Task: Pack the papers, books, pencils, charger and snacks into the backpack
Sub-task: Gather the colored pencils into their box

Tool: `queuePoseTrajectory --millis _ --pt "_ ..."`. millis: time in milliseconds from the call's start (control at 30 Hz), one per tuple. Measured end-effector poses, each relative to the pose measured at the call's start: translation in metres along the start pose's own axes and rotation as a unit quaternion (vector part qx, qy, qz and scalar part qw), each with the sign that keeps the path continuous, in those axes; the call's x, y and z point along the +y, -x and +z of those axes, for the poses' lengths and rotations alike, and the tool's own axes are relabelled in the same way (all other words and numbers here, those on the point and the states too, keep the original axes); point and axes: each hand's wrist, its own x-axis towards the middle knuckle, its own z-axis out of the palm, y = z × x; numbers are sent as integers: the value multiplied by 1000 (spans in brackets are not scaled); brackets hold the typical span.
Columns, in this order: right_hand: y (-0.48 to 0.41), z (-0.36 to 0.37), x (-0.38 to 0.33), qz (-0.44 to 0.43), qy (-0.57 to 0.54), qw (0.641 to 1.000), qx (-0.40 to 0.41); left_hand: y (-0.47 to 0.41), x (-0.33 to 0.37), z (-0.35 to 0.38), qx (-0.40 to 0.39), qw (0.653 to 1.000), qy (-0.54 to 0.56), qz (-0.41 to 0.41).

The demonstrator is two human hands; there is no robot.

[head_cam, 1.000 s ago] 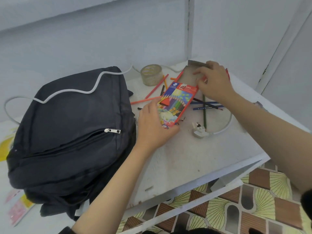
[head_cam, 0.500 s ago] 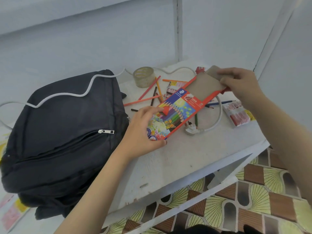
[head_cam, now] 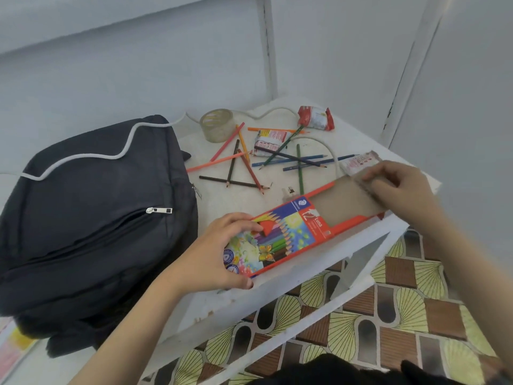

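the left hand (head_cam: 213, 257) grips the printed end of the pencil box (head_cam: 294, 232) at the worktop's (head_cam: 219, 201) near edge; the right hand (head_cam: 402, 190) pinches its brown flap (head_cam: 355, 197). loose pencils (head_cam: 288, 160) lie beyond, backpack (head_cam: 91, 212) left.

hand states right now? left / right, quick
Left hand: grips the lower end of the pencil box.
Right hand: pinches the cardboard flap at the box's open far end.

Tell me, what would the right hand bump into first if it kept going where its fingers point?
The right hand would probably meet the white cable first, though depth is unclear.
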Motion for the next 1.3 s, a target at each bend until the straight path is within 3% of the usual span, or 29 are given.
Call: queuePoseTrajectory --millis 200,400,567,733,833,933,1033,1133,1300 --pt "20 0 10 4 66 997 -46 10 -1 6 -33 998 -47 -8" --pt "26 -1 14 -19 80 996 -46 10 4 10 -8 999 -44 -16" --pt "29 -2 19 -41 130 985 -103 14 1 8 -6 997 -69 -34" --pt "28 0 29 -87 201 973 -78 13 1 10 -22 997 -52 -47" --pt "28 3 32 -129 249 958 -54 1 11 14 15 999 -4 -49" --pt "28 7 33 -170 306 935 -51 -22 24 27 81 996 -47 4" --pt "29 11 35 -194 327 924 -47 -53 37 37 98 988 -100 69" --pt "32 16 40 -215 346 912 -43 -82 47 42 80 979 -158 102" --pt "34 16 45 -156 391 904 -72 -104 38 51 18 961 -266 72"
